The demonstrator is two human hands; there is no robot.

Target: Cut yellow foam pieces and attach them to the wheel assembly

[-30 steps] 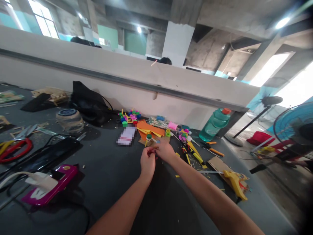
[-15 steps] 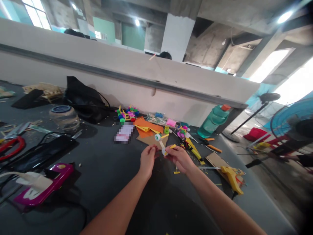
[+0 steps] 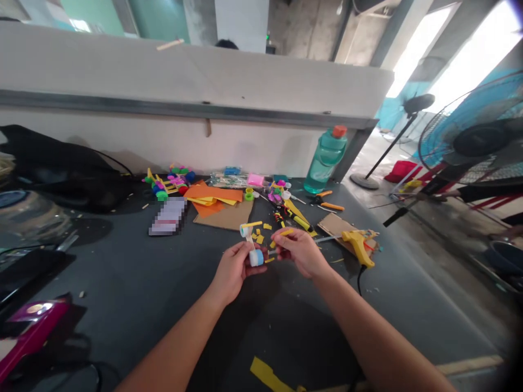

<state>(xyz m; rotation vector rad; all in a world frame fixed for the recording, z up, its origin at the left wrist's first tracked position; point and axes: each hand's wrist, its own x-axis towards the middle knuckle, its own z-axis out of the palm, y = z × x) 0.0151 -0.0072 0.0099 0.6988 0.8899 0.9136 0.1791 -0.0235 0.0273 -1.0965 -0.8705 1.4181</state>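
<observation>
My left hand (image 3: 232, 272) is closed on a small craft model, pinching it beside a white-and-blue bottle cap (image 3: 256, 258). A flat pale stick joins that cap to a second white-and-green cap (image 3: 245, 231), which has a yellow strip across its top. My right hand (image 3: 301, 252), just to the right, pinches a small yellow strip (image 3: 285, 232) between thumb and fingers. Several yellow paper scraps (image 3: 260, 239) lie on the dark table behind the model. The fingertips under the model are partly hidden.
A yellow glue gun (image 3: 356, 245) rests on cardboard at right, near orange-handled pliers (image 3: 333, 206) and a green bottle (image 3: 326, 160). Orange paper (image 3: 216, 194) lies on cardboard (image 3: 224, 218) behind my hands. Farther left are a blurred-out rectangle (image 3: 168, 215) and a purple power strip (image 3: 36, 321).
My view has turned right and down. My hands have moved apart; the cap model now sits in my left hand, with my right hand holding a yellow strip beside it.
</observation>
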